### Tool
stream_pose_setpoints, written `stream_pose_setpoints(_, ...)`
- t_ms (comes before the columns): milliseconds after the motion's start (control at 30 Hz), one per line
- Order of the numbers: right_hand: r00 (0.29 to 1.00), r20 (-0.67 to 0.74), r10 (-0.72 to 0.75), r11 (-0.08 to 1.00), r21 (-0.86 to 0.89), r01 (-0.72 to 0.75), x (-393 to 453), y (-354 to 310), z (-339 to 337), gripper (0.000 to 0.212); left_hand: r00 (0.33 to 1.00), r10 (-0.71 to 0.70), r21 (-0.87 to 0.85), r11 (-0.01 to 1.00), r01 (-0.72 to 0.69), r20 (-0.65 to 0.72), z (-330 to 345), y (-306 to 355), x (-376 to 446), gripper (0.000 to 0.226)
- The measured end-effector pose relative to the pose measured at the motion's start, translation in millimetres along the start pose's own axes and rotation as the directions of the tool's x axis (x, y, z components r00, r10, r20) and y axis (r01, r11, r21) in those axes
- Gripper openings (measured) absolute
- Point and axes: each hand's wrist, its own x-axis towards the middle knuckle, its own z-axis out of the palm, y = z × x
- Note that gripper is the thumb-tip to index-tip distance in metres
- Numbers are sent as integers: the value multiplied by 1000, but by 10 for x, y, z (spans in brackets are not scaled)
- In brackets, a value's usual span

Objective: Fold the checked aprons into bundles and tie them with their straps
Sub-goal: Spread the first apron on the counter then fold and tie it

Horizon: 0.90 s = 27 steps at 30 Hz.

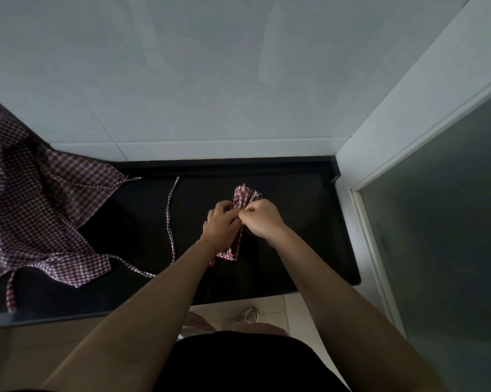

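Both of my forearms reach forward and converge over the black countertop [295, 250], wrists nearly meeting above the folded checked apron bundle [242, 198]. The bundle lies lengthwise on the counter's right half, its far end fanned out past my knuckles and its near end poking out below my left wrist.

My left hand [220, 224] sits palm down on the bundle's left side, fingers curled and gripping the cloth; a thin red thread bracelet [206, 244] circles that wrist. My right hand [262, 220] comes in from the right with the knuckles up, fingers bunched into a tight curl, the fingertips pinching at the middle of the bundle right beside the left hand's fingers. Whether they pinch a strap or the cloth itself, I cannot tell.

A loose checked strap [170, 222] snakes across the counter to the left of my hands, apart from them. Further left, an unfolded checked apron [40, 207] lies crumpled and spread over the counter's left side.
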Motion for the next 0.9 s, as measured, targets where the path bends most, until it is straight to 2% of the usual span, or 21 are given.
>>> stream_pose_setpoints(100, 1000, 1, 18, 999, 35, -18, 8, 34, -16, 21, 1000, 18, 32, 999, -19, 24, -40, 4, 4, 28)
stream_pose_setpoints(167, 999, -1, 40, 995, 95, -39, 23, 53, -84, 18, 998, 59, 44, 997, -58, -5, -73, -7, -9, 27)
stream_pose_setpoints(267, 996, -5, 87, 993, 81, -86, 52, 96, -205, 18, 983, 104, 12, 995, -103, -150, -74, -35, -79, 24)
stream_pose_setpoints(367, 995, -3, 103, 995, 4, -103, 105, 158, -189, 19, 959, 68, -13, 997, -74, -274, -56, -66, -142, 22)
stream_pose_setpoints(500, 999, -40, -33, 995, -99, 29, 116, 193, -103, 16, 951, 106, 107, 991, -78, -289, -81, -34, -142, 12)
stream_pose_setpoints(600, 993, -25, -114, 985, -132, 110, 113, 178, -12, 20, 953, 115, 172, 983, -67, -282, -110, 68, -149, 21)
stream_pose_setpoints(767, 981, -117, -154, 968, -216, 126, 137, 237, 127, 13, 972, 85, 99, 993, -65, -218, -131, 75, -124, 12)
stream_pose_setpoints(900, 983, -104, -153, 960, -252, 122, 131, 223, 111, 9, 983, 45, 55, 998, -36, -179, -129, 35, -60, 7)
